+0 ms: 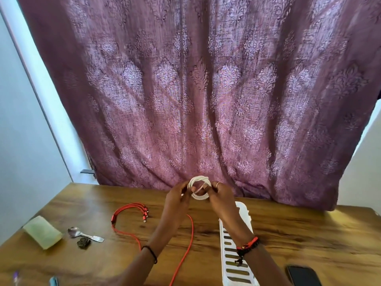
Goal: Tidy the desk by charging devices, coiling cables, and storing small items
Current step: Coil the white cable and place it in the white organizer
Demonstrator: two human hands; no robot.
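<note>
A white cable (199, 196) is wound into a small round coil, held up above the wooden desk (309, 240) near its far edge. My left hand (177, 200) grips the coil's left side and my right hand (221, 196) pinches its right side, with a loose end crossing the middle of the loop. On the desk below lies a red multi-head cable (132, 211), uncoiled, its several plugs fanned out and its long tail running toward me between my forearms.
A white slotted tray (233, 271) lies under my right forearm. A black phone (303, 275) rests at the near right. At the left are a pale green block (42, 234), a metal spoon (84, 234) and a small dark object (83, 243). A purple curtain (195, 89) hangs behind.
</note>
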